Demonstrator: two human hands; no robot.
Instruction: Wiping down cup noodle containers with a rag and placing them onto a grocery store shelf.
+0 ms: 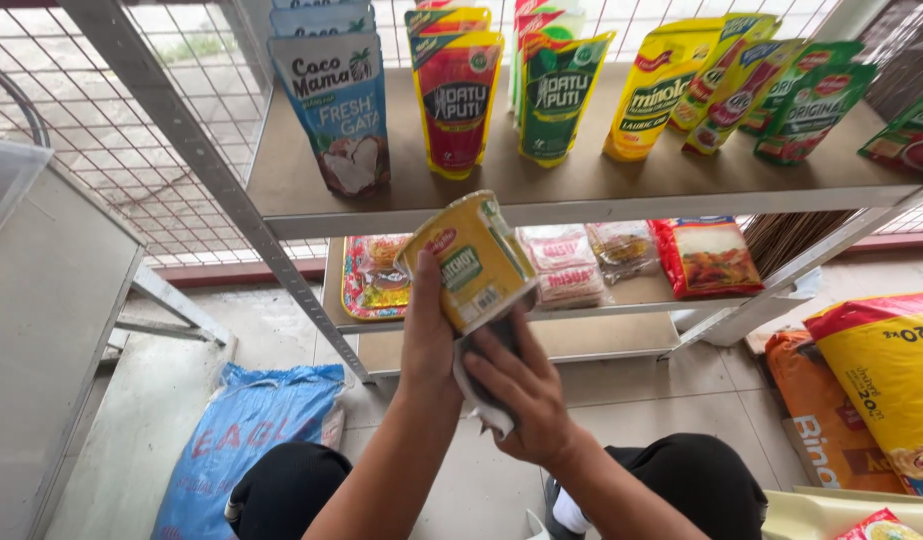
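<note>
**Centrally held: a yellow pouch and a grey cloth before a shelf unit**

Centrally in the frame, a yellow pouch (475,262) is gripped by the left hand (429,335), whose fingers are wrapped behind it while the thumb is laid along its near left edge. A grey cloth (479,385) is pressed against the lower edge of the pouch by the right hand (522,395), whose fingers are curled together over the fabric. The pouch is held tilted, in front of the shelf board (582,190) and just below its front edge.

Along the upper part of the frame, upright pouches are ranged on that board: a blue pouch (337,105) at the upper left, a red pouch (456,95), a green pouch (557,95) and a taller yellow pouch (662,90) to the right. On the lower shelf, a red packet (707,258) is seen right of centre. At the lower left, a blue sack (247,435) is laid on the floor; at the right edge, a yellow sack (887,375) is leaned.
</note>
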